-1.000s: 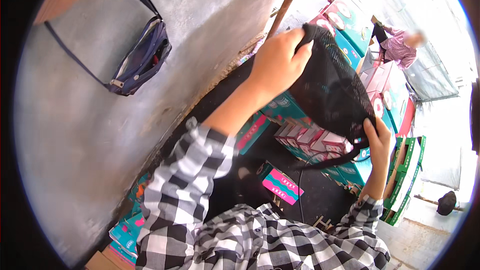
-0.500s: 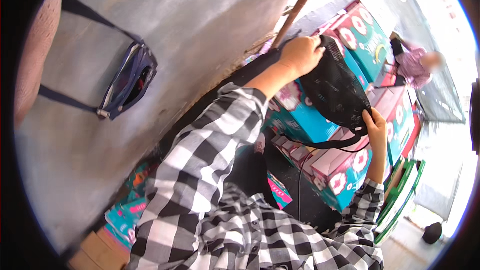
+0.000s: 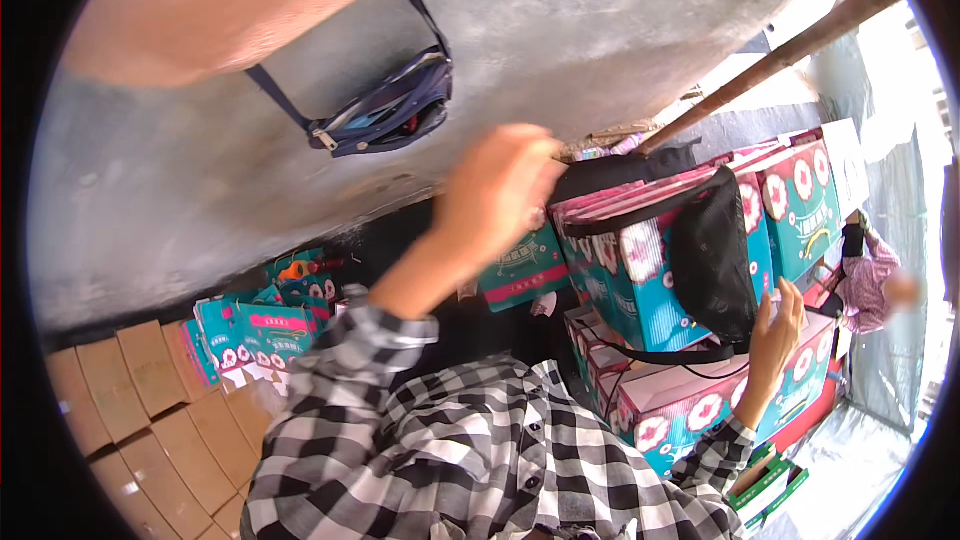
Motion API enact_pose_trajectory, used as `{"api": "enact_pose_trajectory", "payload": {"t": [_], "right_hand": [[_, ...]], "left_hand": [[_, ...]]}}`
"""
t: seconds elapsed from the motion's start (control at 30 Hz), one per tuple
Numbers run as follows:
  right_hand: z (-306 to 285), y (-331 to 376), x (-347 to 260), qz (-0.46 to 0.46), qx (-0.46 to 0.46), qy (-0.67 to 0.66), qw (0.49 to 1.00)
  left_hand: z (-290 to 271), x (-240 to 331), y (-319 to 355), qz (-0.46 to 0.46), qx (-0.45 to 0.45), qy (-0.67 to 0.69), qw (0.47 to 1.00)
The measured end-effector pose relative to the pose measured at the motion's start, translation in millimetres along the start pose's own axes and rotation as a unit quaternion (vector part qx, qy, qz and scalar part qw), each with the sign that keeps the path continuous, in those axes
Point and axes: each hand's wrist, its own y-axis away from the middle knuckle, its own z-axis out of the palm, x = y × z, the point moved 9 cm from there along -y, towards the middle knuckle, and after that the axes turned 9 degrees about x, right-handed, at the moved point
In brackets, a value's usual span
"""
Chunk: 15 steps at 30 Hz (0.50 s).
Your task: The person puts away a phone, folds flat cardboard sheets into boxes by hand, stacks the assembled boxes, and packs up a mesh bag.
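A black mesh pouch with straps [image 3: 708,255], much like a waist bag, lies draped over the teal and pink flower-print boxes [image 3: 640,290] on my right. My right hand [image 3: 775,345] is at the pouch's right edge, its fingers stretched out and apart; whether it touches the fabric I cannot tell. One strap runs across the box tops, and another loops below the pouch. My left hand [image 3: 500,190] is raised in front of the grey wall, away from the pouch. Motion blurs its fingers, so what they do is unclear.
A navy shoulder bag [image 3: 385,110] hangs by the wall, partly unzipped. Plain brown cartons [image 3: 150,370] and teal packages [image 3: 265,330] are stacked at left. A wooden pole [image 3: 770,65] slants at upper right. Green crates [image 3: 770,485] stand lower right; a person [image 3: 870,280] sits beyond.
My left hand has let go of the pouch and moved left. My right hand's fingers have loosened from its edge. The view has turned left, bringing more brown cartons into sight.
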Motion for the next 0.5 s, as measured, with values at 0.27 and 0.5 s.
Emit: {"api": "enact_pose_trajectory", "payload": {"t": [0.27, 0.5], "right_hand": [[5, -63, -350, -0.457, -0.001, -0.421, 0.784], [-37, -48, -435, -0.39, 0.099, -0.508, 0.762]], "left_hand": [[-87, -150, -3, -0.128, -0.245, -0.4, 0.874], [-75, -123, -13, -0.03, -0.046, -0.338, 0.94]]}}
